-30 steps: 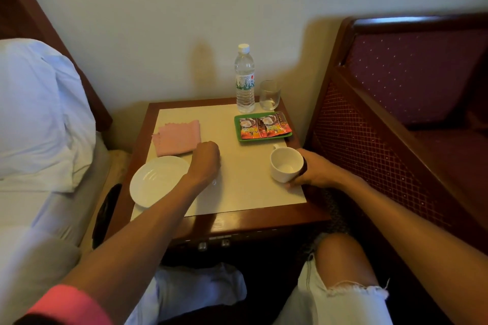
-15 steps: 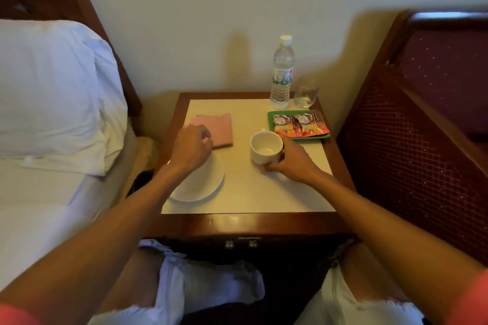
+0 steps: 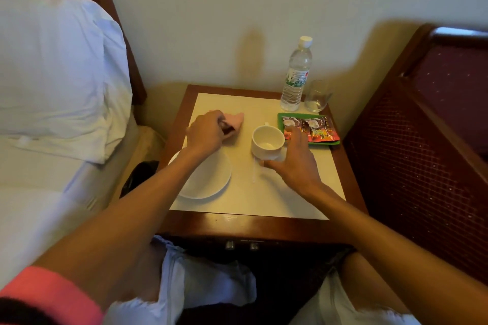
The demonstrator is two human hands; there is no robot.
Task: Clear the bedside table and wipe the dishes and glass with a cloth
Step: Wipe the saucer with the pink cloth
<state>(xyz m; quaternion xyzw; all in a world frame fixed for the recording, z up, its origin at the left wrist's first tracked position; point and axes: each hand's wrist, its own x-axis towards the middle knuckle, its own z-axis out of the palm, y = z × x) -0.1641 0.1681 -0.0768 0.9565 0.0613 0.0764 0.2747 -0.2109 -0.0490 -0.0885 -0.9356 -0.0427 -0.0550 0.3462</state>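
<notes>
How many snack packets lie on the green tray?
2. One red-orange foil packet lies on the left of the green plastic tray, another on its right; others may hide underneath.

We record that the left grip (image 3: 204, 134) has left the plate (image 3: 208, 179) and now pinches the cloth (image 3: 236, 120), which is bunched where it lay flat. The cup (image 3: 266, 141) has gone from the right edge of the surface (image 3: 290, 200) to its middle. The right grip (image 3: 293, 161) has loosened, fingers spread beside the cup.
</notes>
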